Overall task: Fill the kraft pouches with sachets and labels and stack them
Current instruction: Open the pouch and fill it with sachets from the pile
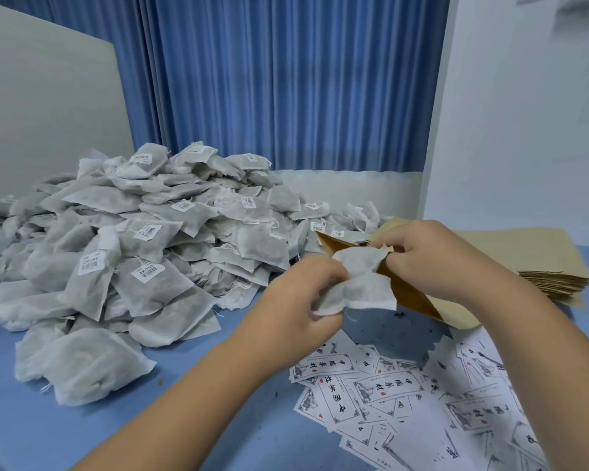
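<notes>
I'm in the middle of filling one pouch [412,297]. My right hand [436,256] pinches its top edge and holds the mouth open just above the table [48,419]. My left hand [296,300] is closed round the sachets [361,287], two of them as far as I can make out, and their leading corner sits right at the mouth, touching my right fingers. They are not inside yet, so this pouch has neither its sachets nor its label.

Very little of the job looks done. The heap [133,239] of sachets to my left is big and spreads across much of the table. The labels [388,389] lie scattered loose in front of me, under my right forearm, many of them and none in hand. Behind my right hand is a stack [531,263] of kraft pouches, lying flat and thin; I'd guess these are empty ones waiting, but the edge of the view is too warped to be sure. I see no pile that is plainly filled pouches.

What's left for this one, I judge: push the sachets in, add a label, lay it on a stack. Then the same for the rest of the heap.
</notes>
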### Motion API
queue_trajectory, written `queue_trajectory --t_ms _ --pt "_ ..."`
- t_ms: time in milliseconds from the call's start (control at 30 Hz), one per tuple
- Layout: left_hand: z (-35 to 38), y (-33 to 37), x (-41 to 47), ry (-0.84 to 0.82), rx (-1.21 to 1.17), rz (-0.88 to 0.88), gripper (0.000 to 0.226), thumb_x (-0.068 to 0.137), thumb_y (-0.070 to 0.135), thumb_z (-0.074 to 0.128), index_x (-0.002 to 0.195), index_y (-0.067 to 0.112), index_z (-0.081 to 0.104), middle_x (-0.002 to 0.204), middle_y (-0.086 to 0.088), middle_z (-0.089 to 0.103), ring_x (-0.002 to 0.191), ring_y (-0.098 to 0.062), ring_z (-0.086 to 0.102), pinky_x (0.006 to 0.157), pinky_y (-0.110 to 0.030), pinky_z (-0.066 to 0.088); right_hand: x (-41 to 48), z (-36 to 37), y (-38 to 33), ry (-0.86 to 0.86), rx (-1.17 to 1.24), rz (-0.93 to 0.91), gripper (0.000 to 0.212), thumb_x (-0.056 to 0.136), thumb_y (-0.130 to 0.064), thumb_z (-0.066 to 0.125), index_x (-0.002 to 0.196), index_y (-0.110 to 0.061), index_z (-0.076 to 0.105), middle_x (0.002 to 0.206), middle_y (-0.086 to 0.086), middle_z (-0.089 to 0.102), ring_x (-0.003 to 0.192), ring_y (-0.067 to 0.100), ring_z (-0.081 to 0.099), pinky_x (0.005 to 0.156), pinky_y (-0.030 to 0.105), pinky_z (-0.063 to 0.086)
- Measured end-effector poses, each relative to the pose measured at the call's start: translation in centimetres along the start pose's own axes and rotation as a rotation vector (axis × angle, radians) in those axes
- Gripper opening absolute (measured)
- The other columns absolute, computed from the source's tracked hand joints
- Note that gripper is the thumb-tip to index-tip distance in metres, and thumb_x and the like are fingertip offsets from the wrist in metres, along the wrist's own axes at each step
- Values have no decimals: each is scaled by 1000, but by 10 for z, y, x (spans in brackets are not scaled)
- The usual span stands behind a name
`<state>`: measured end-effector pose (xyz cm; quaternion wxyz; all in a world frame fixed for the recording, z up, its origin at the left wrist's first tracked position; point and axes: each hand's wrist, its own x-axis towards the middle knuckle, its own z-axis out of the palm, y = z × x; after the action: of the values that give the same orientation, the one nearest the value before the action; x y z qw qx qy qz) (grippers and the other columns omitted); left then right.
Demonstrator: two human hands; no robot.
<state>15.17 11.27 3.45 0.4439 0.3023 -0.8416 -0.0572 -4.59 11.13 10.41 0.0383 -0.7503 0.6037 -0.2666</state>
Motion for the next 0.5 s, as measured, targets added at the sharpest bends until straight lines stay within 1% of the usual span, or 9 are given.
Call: queue_trajectory --t_ms 33,100,167,200,267,333,400,467,500 --pt "-1 0 1 -35 36 25 30 79 8 70 106 17 62 102 6 62 93 -10 58 77 -29 48 1 0 1 8 7 5 38 82 -3 47 90 -29 75 81 -6 66 69 13 57 59 30 47" --pt "-3 0 3 -131 80 23 29 80 13 63 108 22 62 99 11 61 90 -7 56 76 -28 47 2 1 3 25 19 4 38 84 -4 48 97 -28 74 80 -11 63 71 8 53 58 25 43" --pt "-3 2 4 -236 119 -14 29 82 19 56 109 27 59 98 13 59 88 -5 53 76 -28 47 3 2 3 30 29 -6 37 85 -5 48 102 -27 73 94 -10 65 77 5 52 62 19 39" --pt "-3 4 6 -269 148 -39 27 83 21 53 108 29 58 96 13 58 87 -7 53 76 -31 48 3 4 2 21 26 -16 37 86 -6 48 105 -27 72 103 -9 65 82 6 53 65 19 40" --pt "-2 8 11 -278 230 -74 19 86 24 49 103 30 54 92 9 56 84 -13 52 72 -37 49 3 8 -2 -4 10 -31 38 86 -7 48 108 -29 71 112 -8 64 91 9 54 76 25 43" --pt "0 11 18 -268 360 -88 12 87 27 44 98 29 49 91 7 53 83 -17 52 68 -36 48 2 11 -6 -14 9 -49 39 85 -8 48 109 -28 71 116 -6 64 100 12 55 90 31 45" --pt "3 15 27 -265 461 -119 11 87 29 42 96 26 48 90 4 52 84 -21 53 65 -33 46 1 14 -10 -12 19 -73 39 84 -7 48 110 -27 71 116 -5 65 104 12 55 93 29 43" --pt "7 21 37 -261 494 -203 20 85 34 40 96 25 53 81 4 47 78 -22 50 55 -28 37 1 16 -13 -12 43 -92 41 83 -5 49 109 -27 71 113 -7 67 105 11 57 95 30 44" --pt "8 24 42 -250 470 -263 26 82 37 39 97 25 56 77 4 46 76 -22 48 51 -26 32 1 16 -13 -15 62 -105 42 81 -3 49 105 -28 72 109 -7 69 103 10 58 93 32 45"
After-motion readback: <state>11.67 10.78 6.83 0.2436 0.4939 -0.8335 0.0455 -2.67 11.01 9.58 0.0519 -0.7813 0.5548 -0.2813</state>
